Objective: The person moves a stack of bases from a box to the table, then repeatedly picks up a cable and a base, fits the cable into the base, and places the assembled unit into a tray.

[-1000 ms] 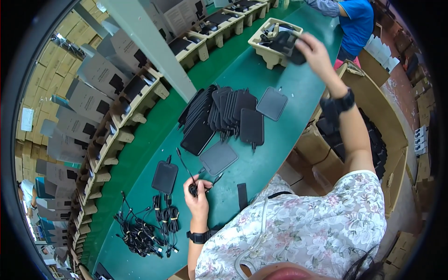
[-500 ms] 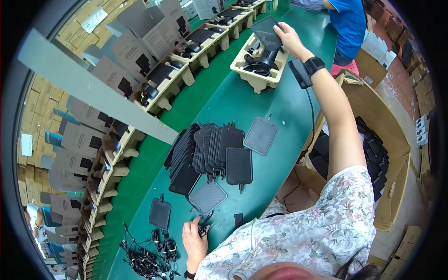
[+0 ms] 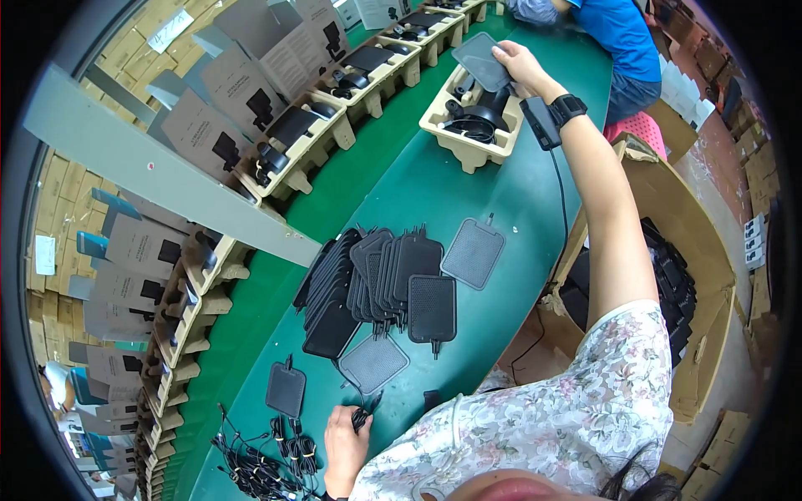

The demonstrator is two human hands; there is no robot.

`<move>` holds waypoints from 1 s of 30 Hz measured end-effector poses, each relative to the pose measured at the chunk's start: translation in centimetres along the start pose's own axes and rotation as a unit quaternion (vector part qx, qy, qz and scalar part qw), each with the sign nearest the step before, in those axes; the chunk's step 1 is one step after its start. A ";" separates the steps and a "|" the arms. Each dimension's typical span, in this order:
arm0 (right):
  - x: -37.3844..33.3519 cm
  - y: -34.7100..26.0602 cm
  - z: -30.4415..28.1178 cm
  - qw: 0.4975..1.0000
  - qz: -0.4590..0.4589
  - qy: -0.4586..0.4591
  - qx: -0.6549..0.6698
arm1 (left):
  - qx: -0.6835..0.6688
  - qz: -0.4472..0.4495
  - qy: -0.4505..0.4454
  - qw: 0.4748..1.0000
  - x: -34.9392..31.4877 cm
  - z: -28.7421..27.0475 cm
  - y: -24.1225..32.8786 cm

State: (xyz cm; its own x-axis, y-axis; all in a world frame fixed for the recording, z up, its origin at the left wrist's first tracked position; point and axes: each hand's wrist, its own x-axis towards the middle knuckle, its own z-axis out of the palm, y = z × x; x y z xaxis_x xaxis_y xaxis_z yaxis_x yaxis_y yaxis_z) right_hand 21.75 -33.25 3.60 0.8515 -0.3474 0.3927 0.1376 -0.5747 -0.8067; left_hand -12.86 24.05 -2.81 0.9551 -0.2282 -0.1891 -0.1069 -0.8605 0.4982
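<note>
My right hand (image 3: pixel 523 67) is closed on the edge of a flat dark panel (image 3: pixel 482 63), a rounded rectangle held tilted over a beige molded tray (image 3: pixel 468 153). Black parts and a coiled cable lie in that tray. At the near edge of the table, my left hand (image 3: pixel 343 442) is closed around a bundled black cable (image 3: pixel 362 416). Just beyond it lies a grey-faced panel (image 3: pixel 373 364). Farther up, a pile of similar black panels (image 3: pixel 393 271) overlaps in rows. A smaller-looking panel (image 3: pixel 286 388) and a heap of tied black cables (image 3: pixel 255 463) lie to the left.
Filled beige trays with upright grey box lids (image 3: pixel 196 108) line the left side behind a slanted pale post (image 3: pixel 167 171). A large carton (image 3: pixel 710 334) with black items stands at right. Beyond the table's far right sits a person in blue (image 3: pixel 614 37).
The panel in my right hand has tipped slightly and shows more of its face. My left hand has drawn a little nearer, with the cable bundle in its fingers. The view has shifted slightly.
</note>
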 end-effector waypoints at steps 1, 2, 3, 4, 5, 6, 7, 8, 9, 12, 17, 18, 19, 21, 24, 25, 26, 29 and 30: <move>0.1 0.1 -0.3 1.000 -0.003 -0.002 -0.001 | -0.001 0.006 -0.008 1.000 0.1 0.0 0.0; -0.4 -0.3 0.1 0.999 0.008 -0.025 -0.046 | -0.002 0.000 -0.006 1.000 -0.1 0.0 -0.1; -0.9 -0.7 0.5 0.995 0.019 -0.047 -0.091 | -0.001 0.008 0.007 1.000 -0.1 0.0 -0.1; -1.3 -0.8 0.5 0.988 0.030 -0.067 -0.138 | -0.001 0.019 0.018 1.000 -0.2 -0.1 -0.1; -1.6 -0.9 0.6 0.988 0.028 -0.069 -0.138 | 0.000 0.030 0.029 0.999 -0.3 -0.1 -0.1; -1.9 -1.1 0.8 0.968 -0.014 -0.057 -0.245 | -0.001 0.028 0.031 0.999 -0.3 -0.2 -0.1; -2.3 -1.1 1.1 0.935 -0.055 -0.043 -0.347 | 0.006 0.047 0.045 0.998 -0.4 -0.3 -0.3; -2.7 -1.2 1.4 0.891 -0.096 -0.027 -0.444 | 0.014 0.066 0.058 0.996 -0.5 -0.3 -0.4; -3.3 -1.7 1.9 0.892 -0.101 -0.031 -0.440 | 0.022 0.082 0.073 0.994 -0.6 -0.4 -0.5; -5.9 -3.9 2.5 0.848 -0.220 0.115 -0.469 | -0.146 -0.079 -0.001 0.986 -1.0 -1.4 -0.7; -13.5 -16.1 7.5 0.966 -0.240 -0.050 -0.076 | -0.273 -0.024 0.174 0.946 -0.2 -1.8 0.0; -16.2 -18.9 8.4 0.941 -0.316 -0.103 -0.064 | -0.318 -0.021 0.184 0.930 0.5 -2.1 0.1; -19.0 -21.5 9.5 0.906 -0.390 -0.156 -0.044 | -0.349 -0.047 0.165 0.921 1.0 -2.5 -0.3; -24.2 -25.6 10.7 0.833 -0.488 -0.239 -0.107 | -0.467 -0.073 0.127 0.872 1.9 -3.9 0.1; -29.2 -28.3 13.2 0.820 -0.461 -0.334 -0.053 | -0.615 -0.030 0.112 0.780 2.8 -5.0 2.1; -30.0 -28.9 14.3 0.813 -0.469 -0.344 -0.045 | -0.617 -0.037 0.126 0.776 2.7 -5.5 2.2; -30.8 -29.1 15.6 0.820 -0.411 -0.399 0.010 | -0.605 -0.013 0.092 0.791 2.6 -5.7 2.3; -33.2 -30.1 18.3 0.812 -0.275 -0.502 0.112 | -0.603 0.028 0.032 0.797 2.2 -5.6 1.7; -33.9 -30.6 19.0 0.796 -0.184 -0.529 0.228 | -0.610 0.050 0.004 0.791 2.0 -5.5 1.5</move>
State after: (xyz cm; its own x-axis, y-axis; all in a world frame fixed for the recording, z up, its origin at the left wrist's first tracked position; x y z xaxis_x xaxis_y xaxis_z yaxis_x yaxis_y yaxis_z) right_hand -1.69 10.22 6.57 0.6274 0.7402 0.2419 0.4403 -0.0810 -0.8942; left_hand -9.57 24.82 2.16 0.9611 -0.2600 -0.0931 0.1586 0.2433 0.9569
